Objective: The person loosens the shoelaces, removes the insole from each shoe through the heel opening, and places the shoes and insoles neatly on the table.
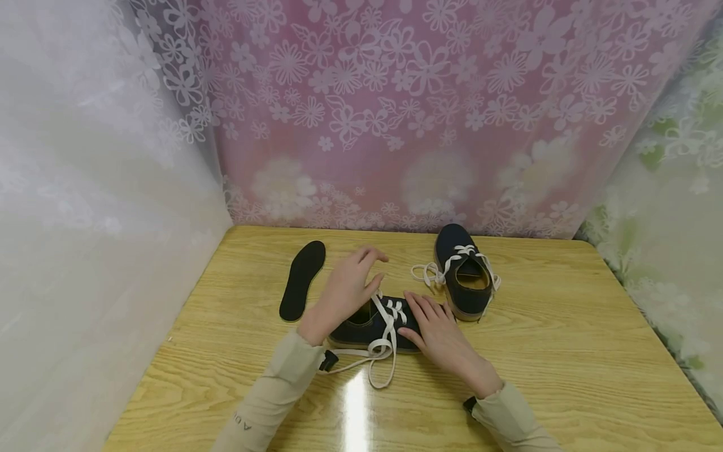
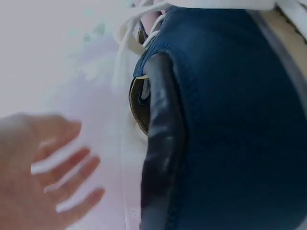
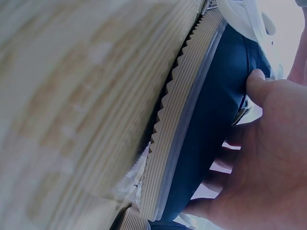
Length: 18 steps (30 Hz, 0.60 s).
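A dark navy shoe [image 1: 361,333] lies sideways, its toe to the right and its white laces [image 1: 388,323] trailing loose over the near side. Over the shoe's opening hovers my left hand [image 1: 351,279], fingers loosely bent and holding nothing. The left wrist view shows that hand [image 2: 57,167] apart from the shoe's padded collar [image 2: 163,139]. My right hand [image 1: 446,339] rests across the toe, its fingers laid over the top. In the right wrist view, its thumb [image 3: 259,86] touches the shoe's upper [image 3: 211,110] above the ribbed sole edge.
A black insole [image 1: 302,281] lies on the wooden table [image 1: 226,376] to the left. The second navy shoe [image 1: 454,238] stands at the back right, toe away, its white laces spread to both sides. Floral curtains [image 1: 395,125] enclose the back and sides.
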{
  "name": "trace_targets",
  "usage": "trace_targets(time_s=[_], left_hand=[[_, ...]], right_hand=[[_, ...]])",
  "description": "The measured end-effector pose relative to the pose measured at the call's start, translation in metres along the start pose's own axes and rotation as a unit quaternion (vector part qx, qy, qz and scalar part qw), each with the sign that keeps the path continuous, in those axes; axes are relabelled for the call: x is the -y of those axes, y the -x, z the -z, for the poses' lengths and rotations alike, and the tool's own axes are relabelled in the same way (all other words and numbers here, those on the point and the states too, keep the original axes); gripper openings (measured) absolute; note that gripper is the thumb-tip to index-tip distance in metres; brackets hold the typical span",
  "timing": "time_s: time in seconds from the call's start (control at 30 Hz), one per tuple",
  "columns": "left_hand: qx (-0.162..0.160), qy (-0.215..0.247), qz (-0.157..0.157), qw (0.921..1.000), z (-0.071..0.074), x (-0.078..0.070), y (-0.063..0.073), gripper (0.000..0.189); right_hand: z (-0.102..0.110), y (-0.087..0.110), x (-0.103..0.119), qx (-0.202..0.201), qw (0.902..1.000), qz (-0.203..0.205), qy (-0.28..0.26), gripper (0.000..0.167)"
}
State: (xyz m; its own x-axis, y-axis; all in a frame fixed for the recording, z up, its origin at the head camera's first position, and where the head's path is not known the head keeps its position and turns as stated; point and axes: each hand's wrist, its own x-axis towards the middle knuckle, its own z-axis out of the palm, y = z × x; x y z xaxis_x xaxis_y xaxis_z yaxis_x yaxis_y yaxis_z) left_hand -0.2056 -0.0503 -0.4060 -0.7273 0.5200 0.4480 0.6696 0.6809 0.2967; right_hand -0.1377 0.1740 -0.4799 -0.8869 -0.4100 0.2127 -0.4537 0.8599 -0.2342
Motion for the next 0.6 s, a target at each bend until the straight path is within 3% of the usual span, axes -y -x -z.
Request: trace_targets(time_s=[0.13,0.23,0.3,0.43,0.6], left_hand=[[0.085,0.021,-0.057,0.9946,0.000,-0.001,0.008,0.020],[0.133,0.030,-0.057,0.9890,0.000,0.001,0.014,0.018],[0.149,0.034,-0.050,0.9869,-0.001,0.002,0.017,0.016],[0.148,0.034,-0.048,0.9873,-0.005,0.005,0.016,0.008],[0.084,-0.003,-0.059,0.9947,-0.007,0.004,0.004,0.009]], right_hand=[[0.001,0.000,0.000,-0.001,1.0000,0.002,0.000,0.073],[0.002,-0.001,0.000,0.003,1.0000,0.001,-0.001,0.074],[0.003,-0.001,0.000,0.003,1.0000,0.002,-0.005,0.074],[0.002,0.000,0.000,-0.004,0.9999,0.005,-0.011,0.072],[-0.001,0.001,-0.002,-0.011,0.9998,0.013,-0.004,0.072]])
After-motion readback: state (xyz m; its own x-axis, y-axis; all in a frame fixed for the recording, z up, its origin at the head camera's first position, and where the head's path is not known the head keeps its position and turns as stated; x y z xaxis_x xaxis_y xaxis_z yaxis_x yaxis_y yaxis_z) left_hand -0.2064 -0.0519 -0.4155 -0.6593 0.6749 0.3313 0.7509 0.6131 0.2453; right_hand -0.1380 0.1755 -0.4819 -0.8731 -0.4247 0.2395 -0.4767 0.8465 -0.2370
